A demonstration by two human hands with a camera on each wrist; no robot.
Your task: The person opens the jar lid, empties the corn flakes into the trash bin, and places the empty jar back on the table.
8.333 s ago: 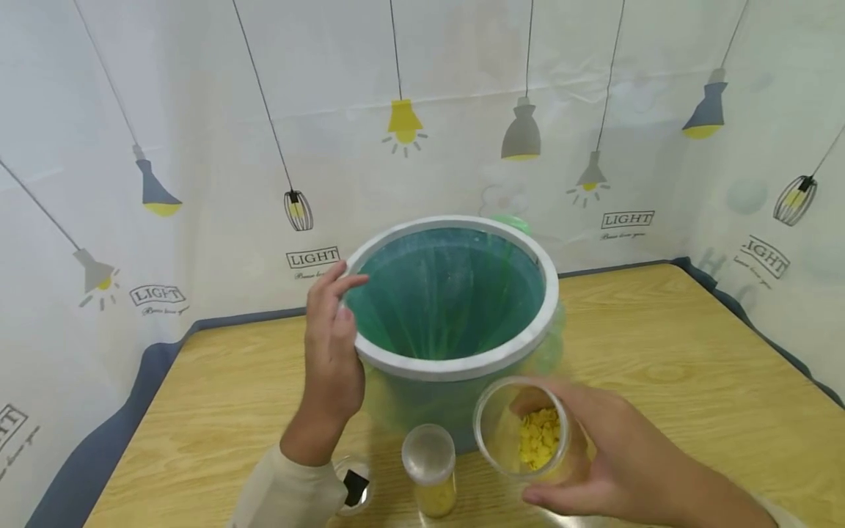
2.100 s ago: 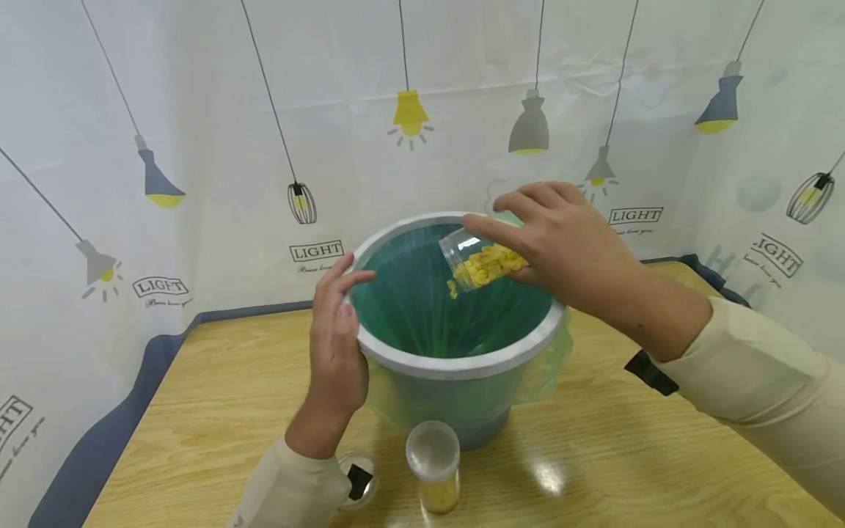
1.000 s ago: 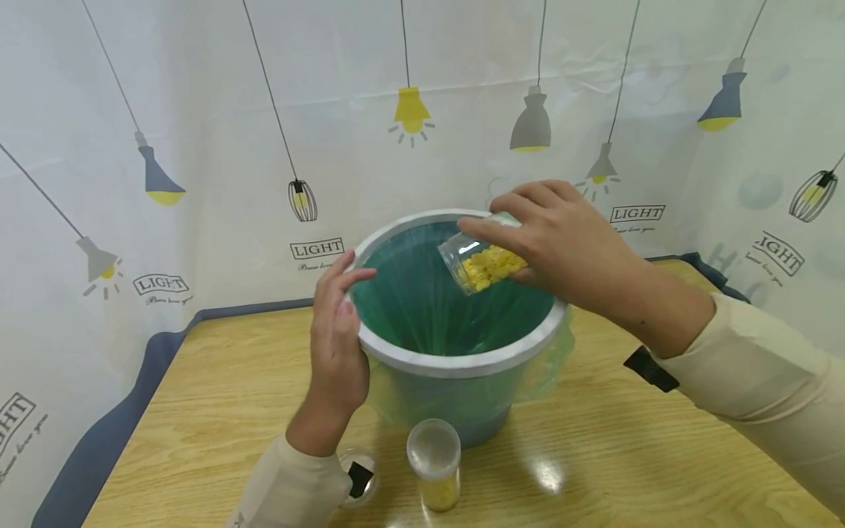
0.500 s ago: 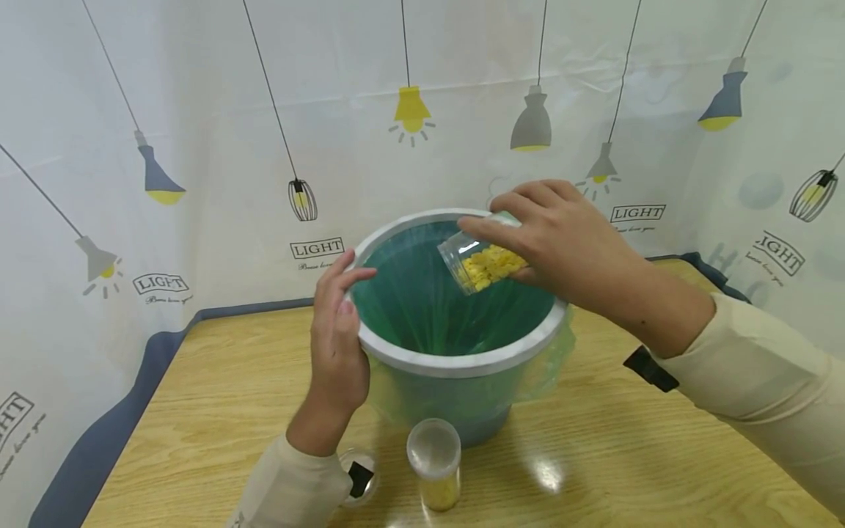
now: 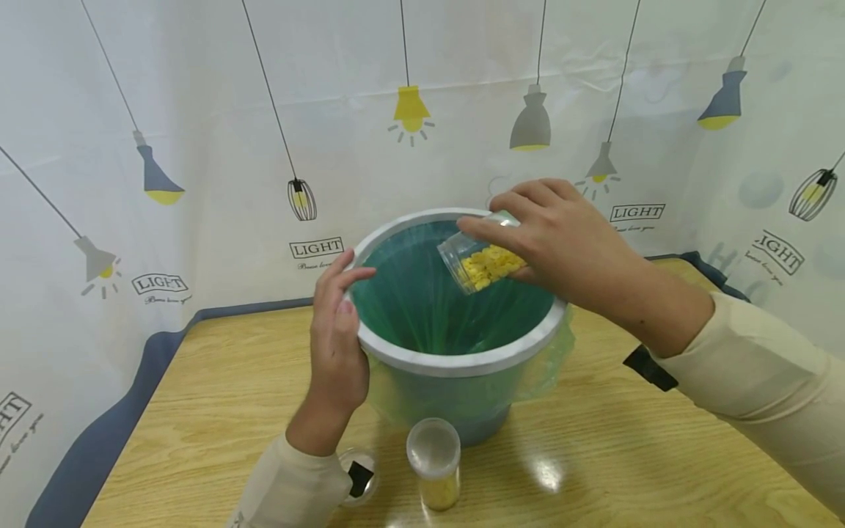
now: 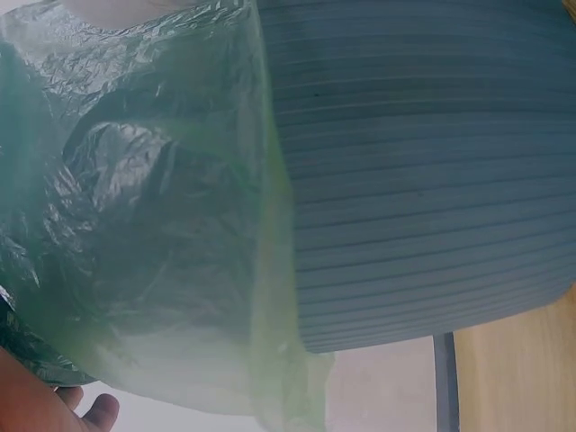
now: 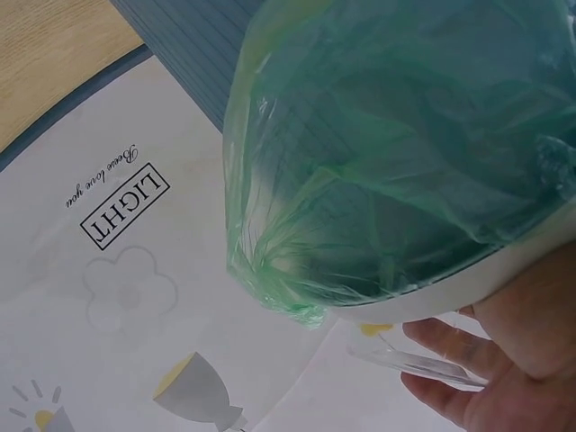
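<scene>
White sheeting printed with hanging lamps forms the backdrop (image 5: 462,169) behind the bin (image 5: 478,431), and a wood-grain table (image 5: 581,447) lies under the bin. Blue-grey and ribbed, the bin has a white rim (image 5: 455,364) and a thin green liner (image 5: 548,367) that folds over it and hangs loose outside. Beige sleeves (image 5: 287,484) reach in from both sides of the bin's front. The left hand (image 5: 335,345) rests against the left of the rim, fingers loosely extended and one crossing over the edge, just as in the earlier views. The right hand (image 5: 561,238) grasps a clear jar (image 5: 467,246) above the right part of the bin's opening. In the earliest view that jar is low at the bin's front right; now it is tilted, mouth down and toward the bin's left. A lidded jar (image 5: 436,469) with yellow contents stands upright just in front of the bin, unmoved. Nearer the bin's front left lies a clear round piece (image 5: 358,455), partly hidden. Yellow pieces (image 5: 491,265) spill past the clear jar's mouth two seconds back; now those visible lie inside, along its lower wall
</scene>
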